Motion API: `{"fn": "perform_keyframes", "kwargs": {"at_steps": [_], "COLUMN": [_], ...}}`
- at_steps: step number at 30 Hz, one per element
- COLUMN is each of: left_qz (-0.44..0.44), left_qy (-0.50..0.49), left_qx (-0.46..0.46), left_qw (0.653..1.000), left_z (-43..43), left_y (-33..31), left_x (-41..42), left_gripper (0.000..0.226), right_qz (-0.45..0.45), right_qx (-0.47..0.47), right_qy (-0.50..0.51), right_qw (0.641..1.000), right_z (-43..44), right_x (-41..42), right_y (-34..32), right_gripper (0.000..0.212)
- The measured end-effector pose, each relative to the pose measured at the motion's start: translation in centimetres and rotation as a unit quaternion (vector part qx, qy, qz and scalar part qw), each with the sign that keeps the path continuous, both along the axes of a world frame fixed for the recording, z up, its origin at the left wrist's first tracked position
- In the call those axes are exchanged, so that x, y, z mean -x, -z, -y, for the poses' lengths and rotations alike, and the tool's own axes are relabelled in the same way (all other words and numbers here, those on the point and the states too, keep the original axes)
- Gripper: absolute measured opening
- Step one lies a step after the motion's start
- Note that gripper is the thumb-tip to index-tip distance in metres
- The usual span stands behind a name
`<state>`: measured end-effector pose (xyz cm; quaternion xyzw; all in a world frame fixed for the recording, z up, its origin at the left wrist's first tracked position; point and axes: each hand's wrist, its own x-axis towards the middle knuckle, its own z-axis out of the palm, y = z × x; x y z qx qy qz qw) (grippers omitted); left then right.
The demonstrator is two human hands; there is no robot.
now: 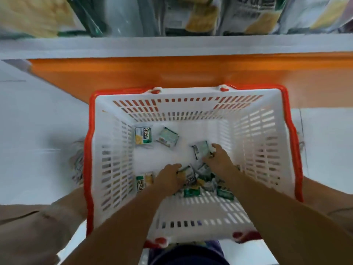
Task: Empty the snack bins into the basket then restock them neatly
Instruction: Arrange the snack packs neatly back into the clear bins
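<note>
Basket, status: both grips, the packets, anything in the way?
Left grip holds one packet low in the basket. Right grip holds second packet. Loose snack packets on basket floor. No obstruction seen inside.

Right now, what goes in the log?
basket: holds snack packets | left hand: grips near packet | right hand: grips far packet

A glossy white floor (38, 121) runs under a store shelf (172, 46) with a pale grey front edge and an orange kick panel (172, 71) below. Blurred bags (248, 16), possibly snacks, stand on it.
</note>
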<state>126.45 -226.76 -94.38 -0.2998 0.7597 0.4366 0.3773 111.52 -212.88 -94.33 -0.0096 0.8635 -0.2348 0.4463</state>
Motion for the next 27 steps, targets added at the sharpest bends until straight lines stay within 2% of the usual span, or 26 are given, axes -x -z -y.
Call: {"fn": "perform_keyframes", "kwargs": {"at_steps": [3, 5, 10, 12, 14, 17, 20, 23, 25, 27], "left_qz": [-0.002, -0.004, -0.023, -0.028, -0.065, -0.124, -0.182, -0.224, -0.252, -0.277], "left_qy": [0.028, 0.027, -0.123, -0.242, -0.351, -0.443, -0.427, -0.422, -0.414, -0.391], "left_qx": [0.025, 0.045, 0.054, 0.006, -0.057, -0.133, -0.176, -0.214, -0.268, -0.293], "left_qw": [0.999, 0.999, 0.991, 0.97, 0.932, 0.878, 0.868, 0.852, 0.833, 0.827], "left_z": [-0.2, -0.4, -0.1, 0.8, 1.7, 3.0, 3.9, 4.3, 4.4, 4.6], "left_y": [-0.2, -0.5, -1.2, -2.3, -4.3, -8.2, -12.5, -16.9, -19.7, -22.3], "left_x": [0.8, 1.1, 0.7, 0.9, 1.8, 3.9, 5.5, 5.8, 5.7, 5.7], "left_gripper": [0.044, 0.028, 0.025, 0.029, 0.029, 0.043, 0.055, 0.056, 0.053, 0.058], "right_qz": [-0.014, -0.015, -0.013, 0.028, 0.095, 0.127, 0.139, 0.142, 0.137, 0.152], "right_qx": [-0.055, -0.055, 0.024, 0.083, 0.172, 0.279, 0.37, 0.418, 0.442, 0.466], "right_qy": [-0.059, -0.06, 0.044, 0.102, 0.172, 0.188, 0.169, 0.157, 0.159, 0.167], "right_qw": [0.997, 0.997, 0.999, 0.991, 0.965, 0.933, 0.903, 0.883, 0.872, 0.855], "right_z": [-0.3, -0.3, -0.3, 0.2, 0.7, 1.4, 1.6, 1.5, 1.5, 1.6], "right_x": [-0.3, -0.4, -0.1, 0.8, 1.8, 2.6, 2.6, 2.0, 1.5, 1.1], "right_y": [0.8, 0.6, -1.5, -3.6, -6.3, -10.6, -15.3, -19.6, -22.0, -24.4], "right_gripper": [0.043, 0.039, 0.029, 0.029, 0.032, 0.045, 0.048, 0.052, 0.045, 0.035]}}
